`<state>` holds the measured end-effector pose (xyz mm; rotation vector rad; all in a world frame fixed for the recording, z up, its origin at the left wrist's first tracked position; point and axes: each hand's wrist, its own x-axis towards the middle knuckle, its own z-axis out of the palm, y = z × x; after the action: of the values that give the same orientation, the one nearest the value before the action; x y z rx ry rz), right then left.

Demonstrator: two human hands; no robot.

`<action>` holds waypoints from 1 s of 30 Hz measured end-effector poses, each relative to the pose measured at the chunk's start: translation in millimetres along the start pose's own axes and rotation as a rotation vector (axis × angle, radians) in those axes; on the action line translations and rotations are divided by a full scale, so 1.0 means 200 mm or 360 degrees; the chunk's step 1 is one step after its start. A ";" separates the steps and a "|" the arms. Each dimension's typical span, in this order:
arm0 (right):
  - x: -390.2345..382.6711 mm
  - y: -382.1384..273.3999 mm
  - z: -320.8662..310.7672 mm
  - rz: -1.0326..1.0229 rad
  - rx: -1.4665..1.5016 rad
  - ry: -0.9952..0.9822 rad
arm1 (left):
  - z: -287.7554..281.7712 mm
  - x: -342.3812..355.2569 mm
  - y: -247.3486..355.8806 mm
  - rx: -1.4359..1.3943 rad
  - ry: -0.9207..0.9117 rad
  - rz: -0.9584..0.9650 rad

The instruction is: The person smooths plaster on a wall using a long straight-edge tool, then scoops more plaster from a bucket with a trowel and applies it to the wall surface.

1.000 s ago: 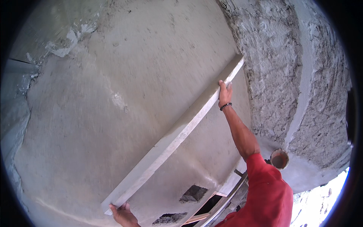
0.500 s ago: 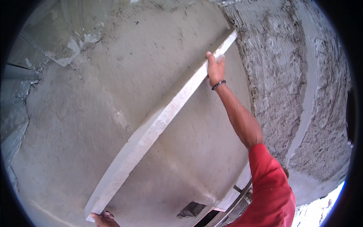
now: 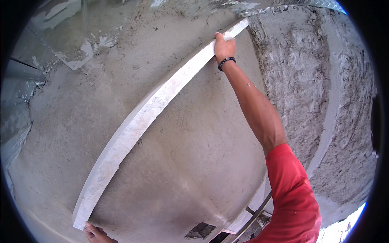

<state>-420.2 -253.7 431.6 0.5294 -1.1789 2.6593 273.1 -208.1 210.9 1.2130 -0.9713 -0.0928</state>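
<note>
A long pale plasterer's straightedge (image 3: pixel 137 121) lies slantwise against a grey plastered wall (image 3: pixel 194 150), its edge bowed by the lens. Near its upper right end, my right hand (image 3: pixel 225 47) grips it from below, thumb on the near side and a dark beaded bracelet at the wrist. At the lower left end, my left hand (image 3: pixel 97 234) holds the corner; only its fingers and part of the back show above the picture's lower edge. The straightedge's upper tip reaches the border of a rougher wall band.
Rough, ridged plaster (image 3: pixel 293 73) with a smooth vertical strip (image 3: pixel 330 109) covers the right side. A square recess (image 3: pixel 200 230) opens low in the wall. Smeared grey sheeting (image 3: pixel 60 32) is at the upper left. Bars and a bright gap show at the lower right.
Both hands have carried the straightedge up and to the left across the wall. My right arm now reaches higher.
</note>
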 end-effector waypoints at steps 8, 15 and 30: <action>0.00 -0.04 -0.03 0.0099 -0.0016 -0.0142 | 0.21 -0.19 0.43 0.1058 0.0410 0.1727; -0.14 -0.06 0.02 0.0037 0.0084 -0.0152 | 0.07 -0.03 0.24 0.1088 0.0245 0.1582; -0.28 -0.26 0.08 -0.0095 0.0091 -0.0447 | -0.06 0.12 0.11 0.1215 0.0292 0.1565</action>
<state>-348.6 -231.5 454.4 0.9587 -1.1368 2.6366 285.8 -202.9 242.5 1.2399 -1.3916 1.2362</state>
